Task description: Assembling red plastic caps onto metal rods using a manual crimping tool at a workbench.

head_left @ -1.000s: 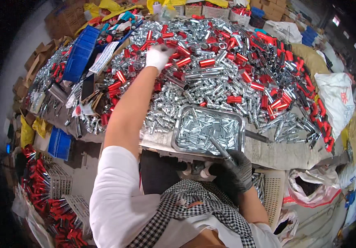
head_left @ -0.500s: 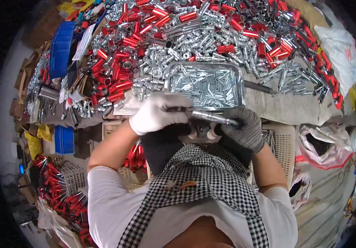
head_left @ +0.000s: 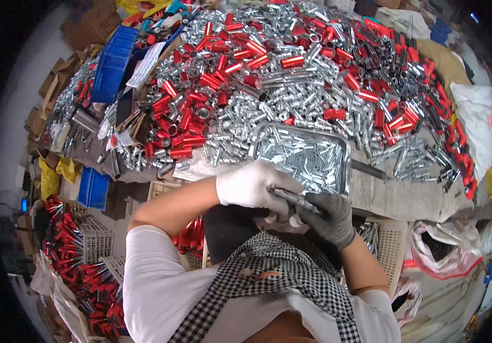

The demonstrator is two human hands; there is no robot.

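Observation:
My left hand (head_left: 257,186), in a white glove, is closed around one end of a slim silver metal tube (head_left: 296,199). My right hand (head_left: 332,217), in a grey glove, grips the tube's other end. The tube slants down to the right above my lap, and its ends are hidden in the fingers. Just beyond both hands lies a metal tray (head_left: 347,166) filled with short silver pins (head_left: 300,157). Behind the tray spreads a heap of silver metal fittings (head_left: 257,117) mixed with red tubes (head_left: 209,83).
A blue bin (head_left: 114,63) stands left of the heap, another blue bin (head_left: 93,188) lower down. Red-handled tools (head_left: 66,246) and a grey basket (head_left: 94,237) sit at the left. A dark rod (head_left: 369,170) lies beside the tray. An open white sack (head_left: 446,246) is at the right.
The view has shifted, so the heap and tray appear lower. My hands have drawn closer together on the tube, covering more of it, and the tube slants more.

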